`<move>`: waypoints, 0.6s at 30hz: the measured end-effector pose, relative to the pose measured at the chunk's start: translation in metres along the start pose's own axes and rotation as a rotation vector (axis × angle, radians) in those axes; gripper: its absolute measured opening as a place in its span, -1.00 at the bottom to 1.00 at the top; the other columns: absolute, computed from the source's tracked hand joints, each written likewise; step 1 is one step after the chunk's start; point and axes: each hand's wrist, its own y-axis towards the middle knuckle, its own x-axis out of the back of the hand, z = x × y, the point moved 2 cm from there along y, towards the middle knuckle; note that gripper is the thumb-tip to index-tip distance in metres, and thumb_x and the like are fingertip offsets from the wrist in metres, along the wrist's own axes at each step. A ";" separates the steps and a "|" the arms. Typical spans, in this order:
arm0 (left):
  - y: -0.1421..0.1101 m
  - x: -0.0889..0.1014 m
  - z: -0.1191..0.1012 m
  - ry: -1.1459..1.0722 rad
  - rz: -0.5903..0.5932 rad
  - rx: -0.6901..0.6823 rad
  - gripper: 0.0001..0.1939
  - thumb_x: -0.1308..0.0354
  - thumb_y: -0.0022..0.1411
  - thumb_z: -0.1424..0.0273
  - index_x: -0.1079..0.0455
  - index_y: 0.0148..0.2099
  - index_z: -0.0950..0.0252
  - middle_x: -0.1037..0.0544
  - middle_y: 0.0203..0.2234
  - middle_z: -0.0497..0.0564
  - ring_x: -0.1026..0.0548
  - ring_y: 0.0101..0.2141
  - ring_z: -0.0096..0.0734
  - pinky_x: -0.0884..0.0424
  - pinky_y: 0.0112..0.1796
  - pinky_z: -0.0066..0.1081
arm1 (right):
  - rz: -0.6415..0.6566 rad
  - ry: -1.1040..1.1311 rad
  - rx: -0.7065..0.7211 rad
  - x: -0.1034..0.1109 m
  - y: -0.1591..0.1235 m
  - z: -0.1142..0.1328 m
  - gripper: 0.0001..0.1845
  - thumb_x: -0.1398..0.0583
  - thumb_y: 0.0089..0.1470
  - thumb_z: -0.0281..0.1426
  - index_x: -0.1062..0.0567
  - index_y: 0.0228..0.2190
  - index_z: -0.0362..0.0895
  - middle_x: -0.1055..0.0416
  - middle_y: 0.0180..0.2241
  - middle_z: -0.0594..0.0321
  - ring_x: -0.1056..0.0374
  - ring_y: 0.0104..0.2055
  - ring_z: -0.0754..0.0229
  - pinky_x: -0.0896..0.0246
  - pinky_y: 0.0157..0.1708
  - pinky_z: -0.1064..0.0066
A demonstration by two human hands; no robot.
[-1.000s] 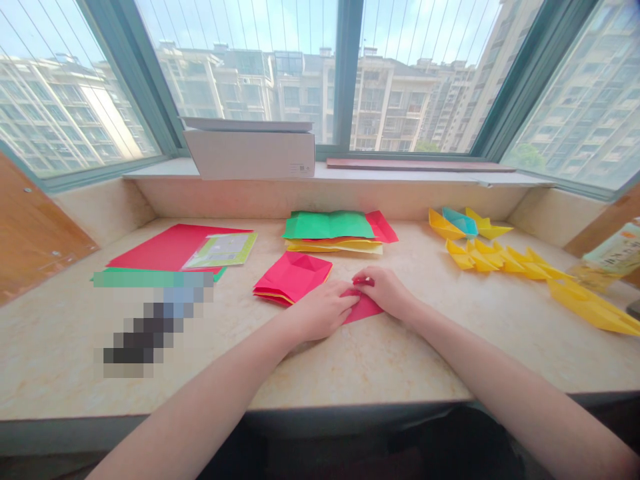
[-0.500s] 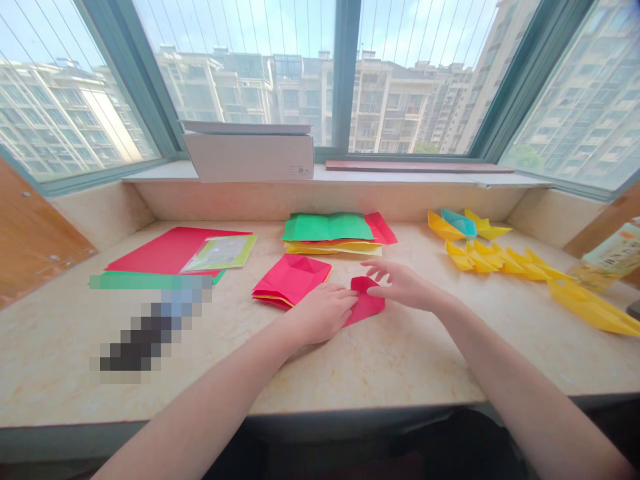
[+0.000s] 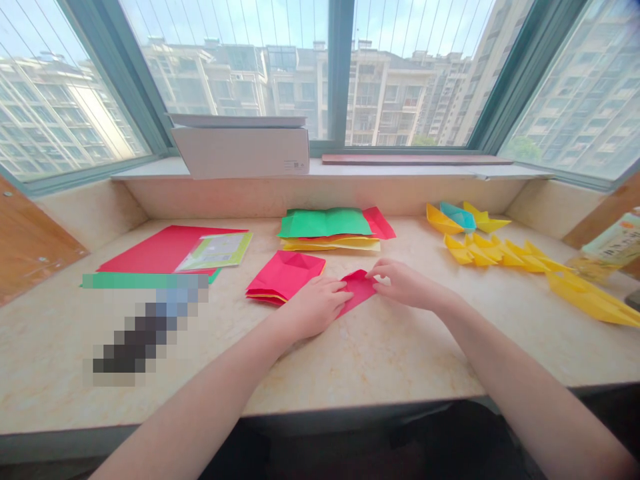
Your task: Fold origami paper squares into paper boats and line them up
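L hand point(image 3: 315, 308) lies flat, pinning red paper point(image 3: 357, 288) to desk point(image 3: 380, 360) so it can't slide; R hand point(image 3: 407, 283) narrow, pinching sheet's edge; sheet's just beside folded red pc point(image 3: 285, 277).

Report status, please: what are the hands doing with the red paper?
Left hand resting on red paper. Right hand touching its right edge. Folded red paper pile beside left hand.
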 end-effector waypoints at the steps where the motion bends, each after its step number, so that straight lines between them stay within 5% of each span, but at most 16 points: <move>1: 0.000 0.000 0.000 -0.007 0.000 -0.007 -0.68 0.06 0.42 0.40 -0.47 0.06 0.24 -0.48 0.11 0.14 -0.40 0.09 -0.12 -0.26 0.12 -0.09 | 0.007 -0.014 -0.013 0.001 0.000 0.001 -0.77 -0.21 0.08 -0.49 -0.61 -0.22 -0.08 -0.50 -0.21 0.12 -0.44 -0.17 0.06 -0.31 -0.12 0.23; 7: -0.004 0.009 0.001 -0.071 0.012 -0.034 -0.66 0.06 0.42 0.34 -0.42 0.12 0.24 -0.46 0.13 0.14 -0.40 0.11 -0.10 -0.27 0.14 -0.08 | -0.039 -0.021 -0.058 0.002 0.001 0.007 -0.92 -0.28 0.01 -0.49 -0.56 -0.37 -0.11 -0.46 -0.29 0.17 -0.40 -0.25 0.12 -0.29 -0.22 0.31; 18: -0.003 0.011 0.001 -0.105 -0.019 -0.050 -0.70 0.04 0.40 0.34 -0.47 0.04 0.22 -0.54 -0.02 0.10 -0.47 -0.02 -0.13 -0.35 0.03 -0.14 | -0.166 0.009 0.237 0.010 -0.001 0.023 -0.89 -0.30 0.07 -0.48 -0.58 -0.44 -0.03 -0.49 -0.16 0.20 -0.36 -0.11 0.07 -0.24 -0.03 0.17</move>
